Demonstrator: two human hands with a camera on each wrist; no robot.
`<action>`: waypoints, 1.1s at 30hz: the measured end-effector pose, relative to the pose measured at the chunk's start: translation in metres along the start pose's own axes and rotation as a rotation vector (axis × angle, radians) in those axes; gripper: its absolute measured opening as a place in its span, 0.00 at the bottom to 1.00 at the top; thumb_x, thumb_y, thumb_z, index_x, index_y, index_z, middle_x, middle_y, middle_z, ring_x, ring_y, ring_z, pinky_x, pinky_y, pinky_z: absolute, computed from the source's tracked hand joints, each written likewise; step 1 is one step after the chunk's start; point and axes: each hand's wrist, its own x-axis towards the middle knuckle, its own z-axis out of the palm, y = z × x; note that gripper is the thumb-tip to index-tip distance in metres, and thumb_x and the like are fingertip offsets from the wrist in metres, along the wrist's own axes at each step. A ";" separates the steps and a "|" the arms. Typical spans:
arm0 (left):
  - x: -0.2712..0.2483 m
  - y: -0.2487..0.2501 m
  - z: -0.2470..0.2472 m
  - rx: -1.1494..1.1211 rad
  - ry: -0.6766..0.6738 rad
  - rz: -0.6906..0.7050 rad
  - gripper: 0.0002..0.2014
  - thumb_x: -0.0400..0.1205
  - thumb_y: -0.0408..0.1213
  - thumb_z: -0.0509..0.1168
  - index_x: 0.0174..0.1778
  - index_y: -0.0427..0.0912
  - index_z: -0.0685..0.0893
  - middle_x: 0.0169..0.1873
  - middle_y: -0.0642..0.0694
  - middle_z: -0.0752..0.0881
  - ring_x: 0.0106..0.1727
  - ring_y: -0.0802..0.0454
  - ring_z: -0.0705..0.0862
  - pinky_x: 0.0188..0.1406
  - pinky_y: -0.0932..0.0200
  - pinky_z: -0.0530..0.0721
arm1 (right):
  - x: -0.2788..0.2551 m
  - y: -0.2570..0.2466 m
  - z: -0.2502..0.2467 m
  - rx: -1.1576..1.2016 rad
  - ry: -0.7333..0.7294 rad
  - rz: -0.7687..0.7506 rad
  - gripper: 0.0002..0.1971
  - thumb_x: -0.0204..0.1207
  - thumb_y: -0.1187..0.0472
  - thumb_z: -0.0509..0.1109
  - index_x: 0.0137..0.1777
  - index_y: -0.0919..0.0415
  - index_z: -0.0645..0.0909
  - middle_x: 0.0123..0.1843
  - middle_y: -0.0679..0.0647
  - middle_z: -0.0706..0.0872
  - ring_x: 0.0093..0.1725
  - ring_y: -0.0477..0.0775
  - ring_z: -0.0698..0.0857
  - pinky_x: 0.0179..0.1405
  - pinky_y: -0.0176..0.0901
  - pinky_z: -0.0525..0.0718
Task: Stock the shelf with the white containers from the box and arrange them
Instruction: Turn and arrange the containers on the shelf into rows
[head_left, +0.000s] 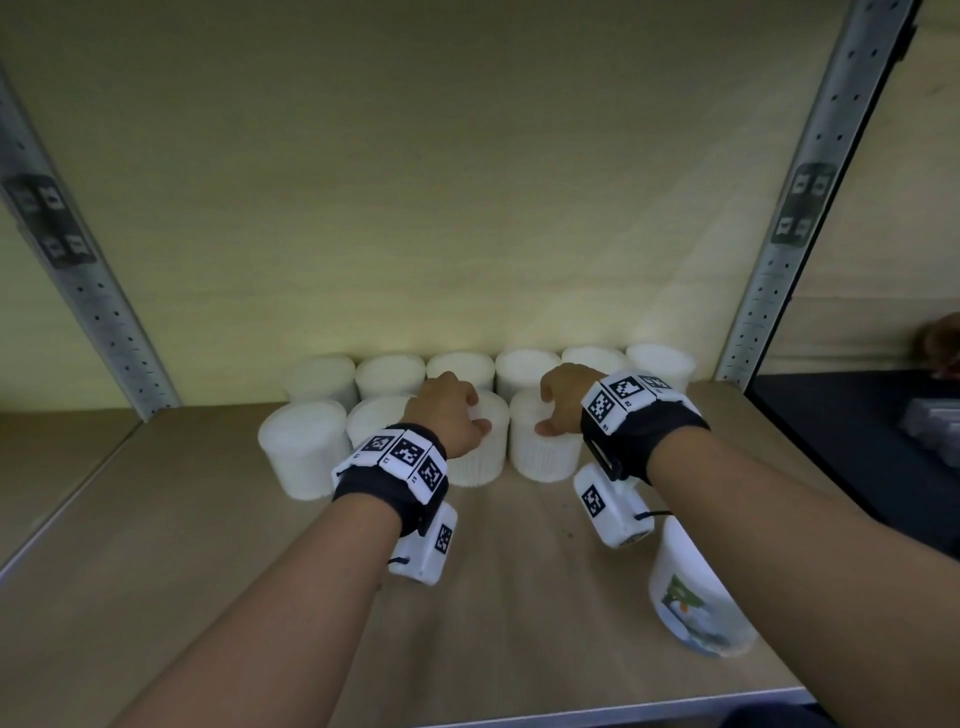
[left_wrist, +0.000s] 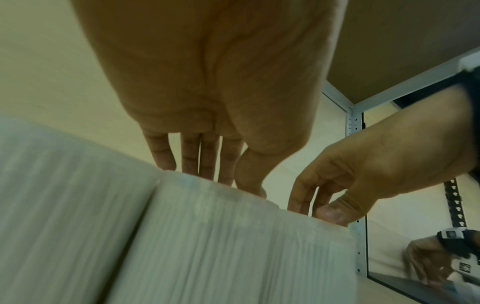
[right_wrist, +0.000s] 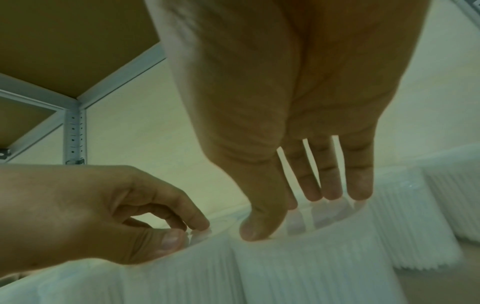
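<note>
**Two front-row tubs gripped from above**

As both hands reached into the shelf (head_left: 519, 597), the left hand (head_left: 451, 413) gripped one ribbed white container (head_left: 480, 457) by its top rim, and the right hand (head_left: 563, 400) gripped its neighbour (head_left: 543, 452), just beside it. They looked light, stiff and ridged, so probably not slippery. Their contents could not be seen. More tubs stood beyond the hands.

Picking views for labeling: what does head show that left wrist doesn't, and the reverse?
Head only: both rows of white containers on the shelf, plus a labelled container standing apart at front right.
Left wrist only: the left hand from below, fingertips on a container's top edge.
Both: the right hand gripping the neighbouring container.
</note>
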 end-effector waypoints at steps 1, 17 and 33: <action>0.000 0.000 0.000 0.003 -0.002 0.000 0.24 0.79 0.47 0.67 0.69 0.41 0.76 0.68 0.43 0.74 0.72 0.44 0.71 0.72 0.46 0.72 | 0.000 0.000 0.000 0.003 -0.001 -0.002 0.28 0.76 0.47 0.70 0.70 0.66 0.76 0.68 0.60 0.81 0.66 0.59 0.82 0.66 0.47 0.81; 0.000 0.000 -0.001 0.027 -0.015 0.014 0.24 0.80 0.47 0.66 0.70 0.42 0.76 0.68 0.43 0.73 0.72 0.44 0.71 0.72 0.46 0.72 | -0.013 0.006 -0.010 0.035 -0.058 -0.121 0.27 0.77 0.74 0.61 0.76 0.57 0.73 0.76 0.57 0.73 0.71 0.58 0.78 0.57 0.38 0.76; -0.001 0.000 -0.002 0.022 -0.012 0.028 0.24 0.80 0.47 0.66 0.70 0.41 0.76 0.68 0.42 0.74 0.71 0.44 0.72 0.71 0.45 0.73 | 0.009 -0.007 0.015 0.013 0.076 0.124 0.31 0.75 0.40 0.66 0.67 0.66 0.74 0.69 0.65 0.75 0.67 0.66 0.75 0.66 0.55 0.75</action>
